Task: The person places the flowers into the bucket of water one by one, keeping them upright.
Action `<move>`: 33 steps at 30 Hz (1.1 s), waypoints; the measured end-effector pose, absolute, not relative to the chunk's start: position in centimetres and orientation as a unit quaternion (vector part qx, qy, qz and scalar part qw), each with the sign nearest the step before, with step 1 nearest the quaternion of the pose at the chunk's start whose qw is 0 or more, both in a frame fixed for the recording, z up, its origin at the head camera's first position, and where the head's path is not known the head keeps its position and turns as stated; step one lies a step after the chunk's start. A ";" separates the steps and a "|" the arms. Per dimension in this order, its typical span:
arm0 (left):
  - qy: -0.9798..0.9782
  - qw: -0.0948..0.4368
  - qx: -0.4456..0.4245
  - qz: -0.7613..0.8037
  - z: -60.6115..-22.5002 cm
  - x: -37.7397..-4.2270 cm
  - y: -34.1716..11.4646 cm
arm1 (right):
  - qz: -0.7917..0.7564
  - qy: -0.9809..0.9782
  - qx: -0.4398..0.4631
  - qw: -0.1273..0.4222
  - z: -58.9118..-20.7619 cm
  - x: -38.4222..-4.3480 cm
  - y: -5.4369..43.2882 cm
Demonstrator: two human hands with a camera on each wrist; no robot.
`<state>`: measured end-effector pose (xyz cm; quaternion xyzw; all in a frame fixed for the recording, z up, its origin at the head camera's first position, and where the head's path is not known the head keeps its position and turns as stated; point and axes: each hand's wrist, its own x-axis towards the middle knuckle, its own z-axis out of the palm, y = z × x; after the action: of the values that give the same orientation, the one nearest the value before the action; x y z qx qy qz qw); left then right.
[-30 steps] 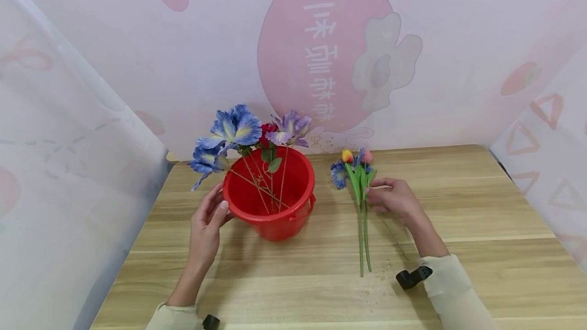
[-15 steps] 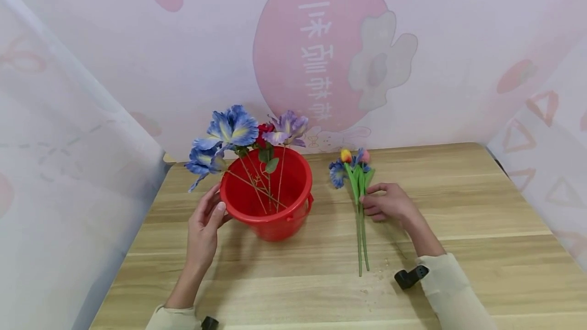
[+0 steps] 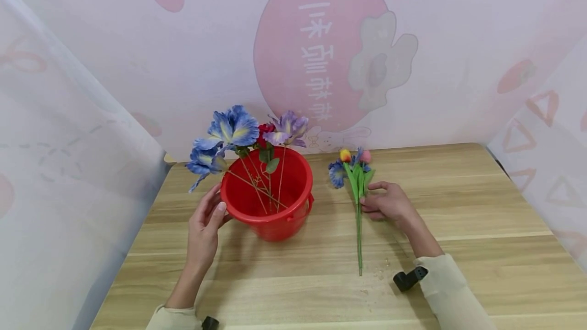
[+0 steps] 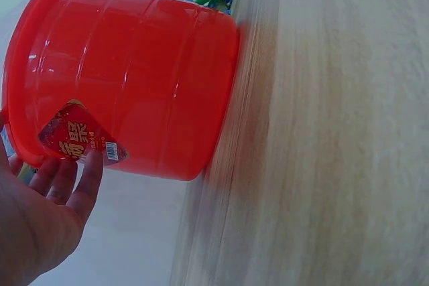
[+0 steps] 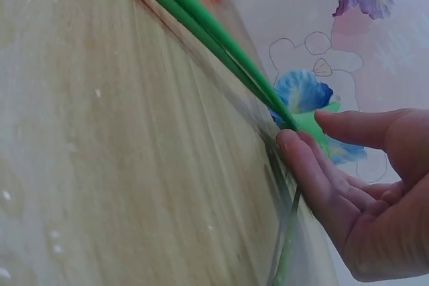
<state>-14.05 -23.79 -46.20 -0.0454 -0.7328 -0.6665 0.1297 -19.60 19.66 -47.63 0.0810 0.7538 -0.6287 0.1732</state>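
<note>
My left hand rests against the left side of a red bucket, its thumb at the rim and its fingers on the wall beside a sticker. Blue irises, a purple iris and a red flower stand in the bucket, stems crossing. At right, my right hand pinches two tulips, one yellow-red and one pink, below their leaves. Their green stems run side by side, passing between thumb and fingertips. A blue flower lies behind the tulips.
The blue flower's thin stem passes beneath the right hand on the wooden table. Small pale bits lie near the right sleeve. A printed cloth backs the table, and the bucket's handle hangs on its right.
My right fingers have moved slightly left and closed on the tulips, and their two stems have come together into one line. The left hand and bucket stay in place.
</note>
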 end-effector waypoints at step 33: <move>-0.733 0.128 -0.042 -0.667 -46.2 -14.1 -23.8 | -0.669 0.729 0.075 0.120 -46.4 -19.3 19.5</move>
<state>-14.06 -23.82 -46.20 -0.0418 -0.7329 -0.6669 0.1281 -19.32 19.51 -46.39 0.0746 0.7294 -0.6693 0.1201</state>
